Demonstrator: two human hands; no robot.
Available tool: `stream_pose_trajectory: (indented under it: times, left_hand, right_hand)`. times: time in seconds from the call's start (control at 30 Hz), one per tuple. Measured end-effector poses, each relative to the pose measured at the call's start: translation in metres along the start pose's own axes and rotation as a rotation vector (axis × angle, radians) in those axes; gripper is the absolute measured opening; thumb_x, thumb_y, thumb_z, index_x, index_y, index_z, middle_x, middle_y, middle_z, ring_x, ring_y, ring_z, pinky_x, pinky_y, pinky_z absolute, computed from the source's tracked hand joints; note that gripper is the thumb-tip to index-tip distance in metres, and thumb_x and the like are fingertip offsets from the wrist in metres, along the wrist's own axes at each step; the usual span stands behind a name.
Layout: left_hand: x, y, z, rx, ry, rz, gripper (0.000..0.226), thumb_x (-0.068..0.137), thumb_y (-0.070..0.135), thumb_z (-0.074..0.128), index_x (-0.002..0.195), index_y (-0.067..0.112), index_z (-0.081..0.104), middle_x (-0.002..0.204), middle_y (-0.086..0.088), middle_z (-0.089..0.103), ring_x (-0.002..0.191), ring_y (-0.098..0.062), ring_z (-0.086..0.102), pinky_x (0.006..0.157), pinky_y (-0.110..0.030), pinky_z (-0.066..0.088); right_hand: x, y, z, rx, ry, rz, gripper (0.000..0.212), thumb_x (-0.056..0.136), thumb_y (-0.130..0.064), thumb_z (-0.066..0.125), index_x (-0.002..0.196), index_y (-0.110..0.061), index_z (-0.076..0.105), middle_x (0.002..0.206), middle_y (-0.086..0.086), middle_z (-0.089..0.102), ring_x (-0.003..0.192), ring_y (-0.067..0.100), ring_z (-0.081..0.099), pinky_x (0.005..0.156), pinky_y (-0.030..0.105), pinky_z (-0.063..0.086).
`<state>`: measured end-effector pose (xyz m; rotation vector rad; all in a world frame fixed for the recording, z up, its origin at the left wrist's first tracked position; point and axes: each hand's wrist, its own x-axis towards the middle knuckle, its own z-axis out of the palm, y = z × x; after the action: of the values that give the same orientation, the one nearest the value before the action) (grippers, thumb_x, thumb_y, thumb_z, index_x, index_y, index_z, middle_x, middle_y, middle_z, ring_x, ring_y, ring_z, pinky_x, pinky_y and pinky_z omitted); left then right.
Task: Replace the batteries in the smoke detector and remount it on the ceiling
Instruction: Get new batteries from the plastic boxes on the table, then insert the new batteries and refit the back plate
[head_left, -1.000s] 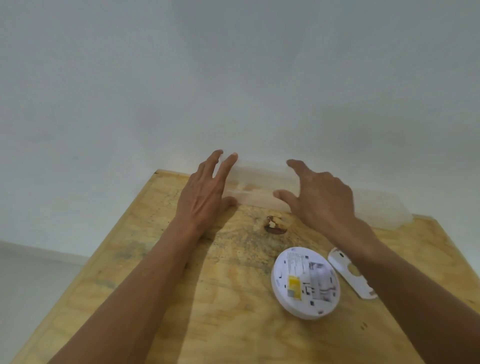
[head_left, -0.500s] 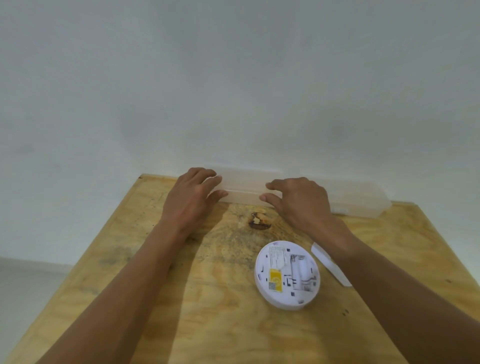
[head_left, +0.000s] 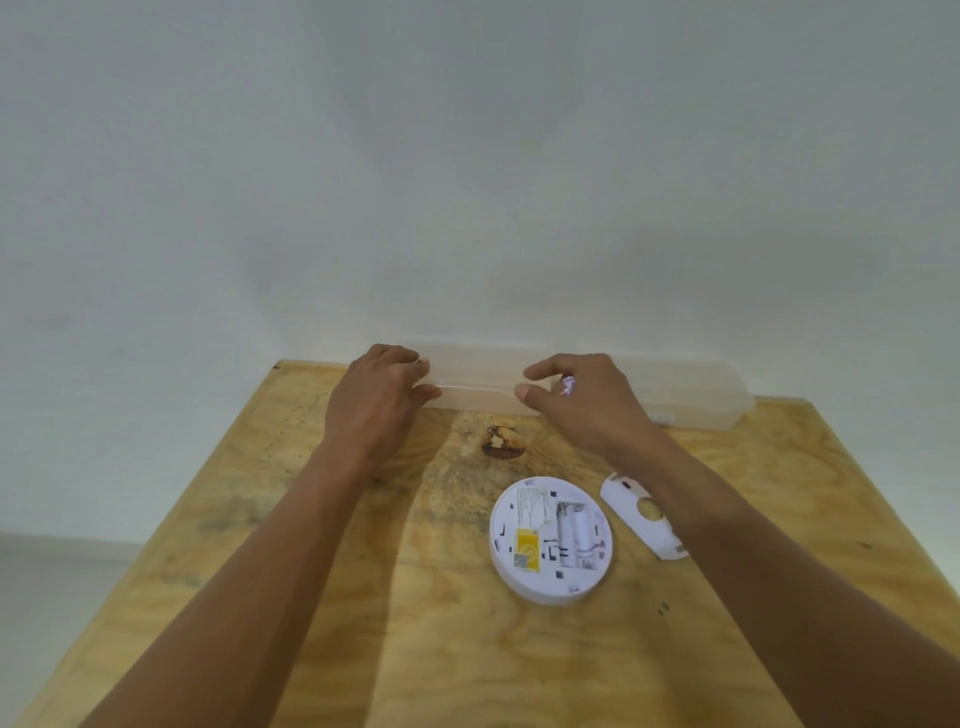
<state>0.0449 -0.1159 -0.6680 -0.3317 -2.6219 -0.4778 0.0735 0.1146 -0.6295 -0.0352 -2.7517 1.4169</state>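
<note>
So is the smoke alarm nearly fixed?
Not yet. The smoke alarm is down, lying back-up on the table, its mounting plate beside it. Both the left hand and right hand are on a clear plastic box. Battery swap and remounting remain.

bare forearms (head_left: 270, 587), no sleeves

One head-worn view looks forward and down over the wooden table (head_left: 260, 545).

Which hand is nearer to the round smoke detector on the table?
The right hand. It is up at the translucent box, almost straight beyond the smoke detector. The left hand holds the same box farther to the left.
</note>
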Motion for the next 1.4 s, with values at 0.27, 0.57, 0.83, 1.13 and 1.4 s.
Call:
stream_pose_trajectory:
  times: [0.27,0.57,0.83,1.13,1.4]
  left_hand:
    - [0.0,0.002,0.001,0.041,-0.026,-0.021,0.029,0.093,0.025,0.071,0.117,0.008,0.074,0.125,-0.01,0.07,0.119,-0.032,0.059,0.088,-0.043,0.052]
    - [0.004,0.003,0.0,0.057,-0.165,-0.094,0.052,0.094,0.029,0.07,0.141,0.012,0.057,0.151,-0.007,0.05,0.14,-0.027,0.042,0.111,-0.044,0.039]
    - [-0.03,0.038,-0.011,-0.096,-0.027,-0.072,0.05,0.09,0.028,0.074,0.136,0.013,0.062,0.151,-0.009,0.049,0.139,-0.029,0.045,0.109,-0.048,0.042]
    - [-0.091,0.079,-0.018,-0.593,-0.278,-0.099,0.072,0.071,0.071,0.069,0.135,0.04,0.057,0.124,0.036,0.058,0.112,0.023,0.052,0.087,-0.005,0.04]
    - [-0.104,0.088,-0.025,-0.717,-0.45,0.087,0.083,0.059,0.057,0.09,0.131,0.054,0.05,0.126,0.025,0.065,0.114,0.002,0.064,0.088,-0.018,0.054]
  right_hand:
    - [-0.053,0.017,-0.04,1.103,-0.127,0.587,0.009,0.094,0.007,0.048,0.095,0.009,0.057,0.085,0.018,0.057,0.058,0.015,0.051,0.038,0.018,0.044]
    - [-0.082,0.035,-0.049,1.338,0.036,0.69,0.015,0.101,0.001,0.043,0.1,0.01,0.056,0.1,0.028,0.062,0.082,0.031,0.067,0.056,0.034,0.062]
    - [-0.088,0.04,-0.049,1.297,0.111,0.693,0.013,0.097,0.0,0.054,0.095,0.01,0.063,0.101,0.019,0.051,0.073,0.022,0.056,0.051,0.029,0.061]
    - [-0.097,0.034,-0.049,1.147,0.013,0.626,0.021,0.1,-0.018,0.054,0.106,0.002,0.058,0.087,0.018,0.078,0.079,0.029,0.077,0.027,0.016,0.033]
    - [-0.1,0.029,-0.033,0.684,0.105,0.312,0.026,0.09,-0.034,0.069,0.089,-0.008,0.065,0.083,0.001,0.079,0.045,-0.001,0.055,0.036,0.014,0.035]
